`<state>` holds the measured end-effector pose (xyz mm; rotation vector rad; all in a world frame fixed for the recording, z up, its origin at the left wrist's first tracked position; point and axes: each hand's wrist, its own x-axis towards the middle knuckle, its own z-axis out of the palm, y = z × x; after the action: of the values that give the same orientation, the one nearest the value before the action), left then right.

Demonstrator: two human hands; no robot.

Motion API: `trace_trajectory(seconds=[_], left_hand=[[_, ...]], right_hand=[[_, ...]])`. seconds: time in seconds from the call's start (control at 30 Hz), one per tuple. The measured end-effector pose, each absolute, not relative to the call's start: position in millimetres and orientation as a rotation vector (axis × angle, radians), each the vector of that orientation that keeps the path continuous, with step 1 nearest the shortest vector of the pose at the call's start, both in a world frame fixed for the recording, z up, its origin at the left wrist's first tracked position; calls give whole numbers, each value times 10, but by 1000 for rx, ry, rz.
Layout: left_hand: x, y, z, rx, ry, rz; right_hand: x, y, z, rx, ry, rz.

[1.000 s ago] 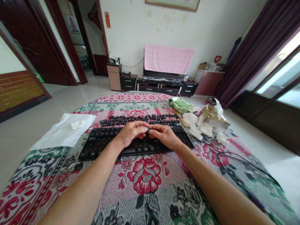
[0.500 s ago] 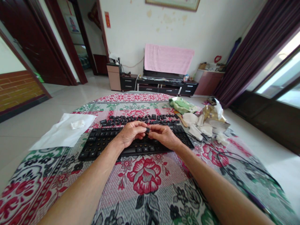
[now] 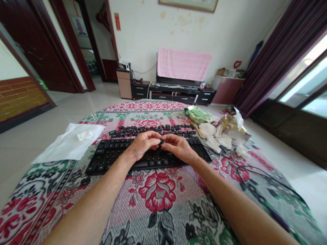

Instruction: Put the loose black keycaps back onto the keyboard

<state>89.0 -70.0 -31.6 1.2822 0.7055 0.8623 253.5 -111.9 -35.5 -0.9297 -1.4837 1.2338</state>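
A small black keycap is pinched between the fingertips of both hands. My left hand grips it from the left, thumb and fingers closed. From the other side my right hand closes on it too. Beneath both hands lies a black keyboard, with many key positions bare and some keycaps in place; the hands hide its middle. Loose black keycaps are spread in rows just behind the keyboard.
A white sheet with a crumpled tissue lies left on the flowered tablecloth. Right of the keyboard are white cloths or papers, a golden box, a green bag and a black cable.
The fingers have shifted slightly around the keycap, which now shows less between the fingertips. The arms and everything on the table look unmoved.
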Motion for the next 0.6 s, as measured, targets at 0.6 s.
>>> trace_trajectory(seconds=[0.6], left_hand=[[926,-750,-270,1449,729,859]], right_hand=[[2528,-1121,-309,-1110,-1428,1165]])
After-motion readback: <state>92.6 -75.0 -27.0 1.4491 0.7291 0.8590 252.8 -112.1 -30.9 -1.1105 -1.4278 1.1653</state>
